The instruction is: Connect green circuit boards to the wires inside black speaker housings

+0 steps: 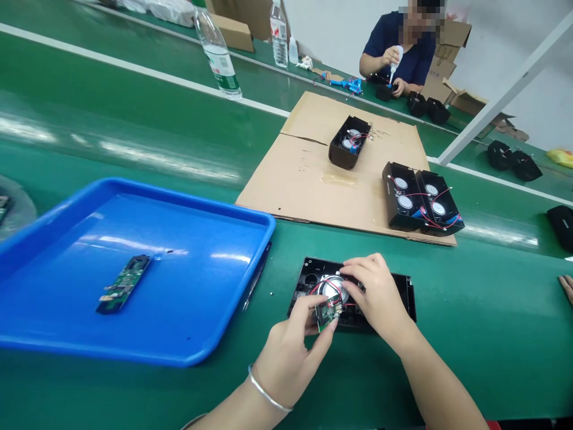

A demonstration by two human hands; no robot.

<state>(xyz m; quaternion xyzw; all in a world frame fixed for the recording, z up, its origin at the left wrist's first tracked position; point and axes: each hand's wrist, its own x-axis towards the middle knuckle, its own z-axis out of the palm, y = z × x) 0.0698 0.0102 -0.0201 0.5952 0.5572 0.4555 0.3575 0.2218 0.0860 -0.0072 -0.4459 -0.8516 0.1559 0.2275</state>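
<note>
Your left hand [290,346] pinches a small green circuit board [328,312] over the open black plastic speaker housing [403,292] on the green belt; your right hand [378,292] presses fingers onto the round speaker. Pulling the board away could snap its thin red wires [319,285].

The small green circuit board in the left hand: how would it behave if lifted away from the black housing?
The small green circuit board looks thin and stiff, probably light. Thin red wires tie it to the open black plastic housing, so pulling would likely tug them.
</note>
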